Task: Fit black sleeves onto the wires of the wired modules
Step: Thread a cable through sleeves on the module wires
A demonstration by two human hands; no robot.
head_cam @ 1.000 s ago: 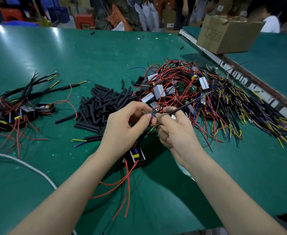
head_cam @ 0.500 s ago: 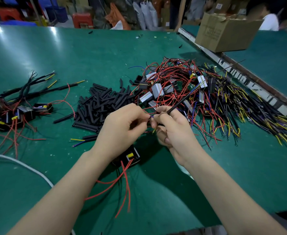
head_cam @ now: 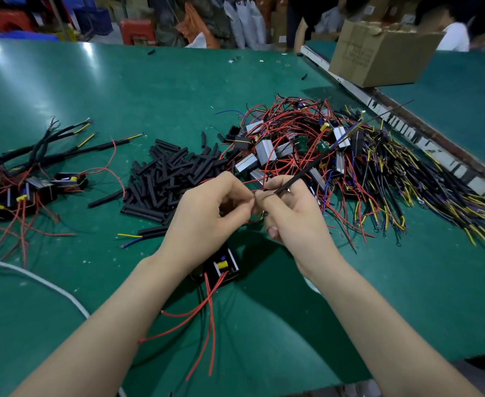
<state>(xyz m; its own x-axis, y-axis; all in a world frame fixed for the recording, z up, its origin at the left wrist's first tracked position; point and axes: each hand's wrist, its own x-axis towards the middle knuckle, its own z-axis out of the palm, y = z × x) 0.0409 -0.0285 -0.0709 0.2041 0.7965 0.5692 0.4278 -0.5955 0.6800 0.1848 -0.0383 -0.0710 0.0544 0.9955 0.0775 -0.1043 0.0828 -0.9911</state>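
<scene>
My right hand (head_cam: 292, 216) pinches the near end of a long black sleeve (head_cam: 307, 170) that slants up and to the right over the wire pile. My left hand (head_cam: 206, 216) pinches thin wires right at the sleeve's mouth, fingertips touching those of the right hand. A black module (head_cam: 221, 267) with a yellow part hangs or lies just below my left wrist, its red wires (head_cam: 206, 319) trailing toward me. A pile of short black sleeves (head_cam: 166, 179) lies left of centre. Behind my hands is a heap of modules with red wires (head_cam: 287, 147).
Sleeved modules (head_cam: 29, 187) lie at the far left. Yellow and dark wire bundles (head_cam: 436, 207) spread to the right. A white cable (head_cam: 35, 279) crosses the near left of the green table (head_cam: 92, 90). A cardboard box (head_cam: 378, 53) stands at the back right beside a metal rail (head_cam: 424, 144).
Both hands have stayed together while the long sleeve has swung and shifted between the fingers. The module below the left wrist has moved slightly.
</scene>
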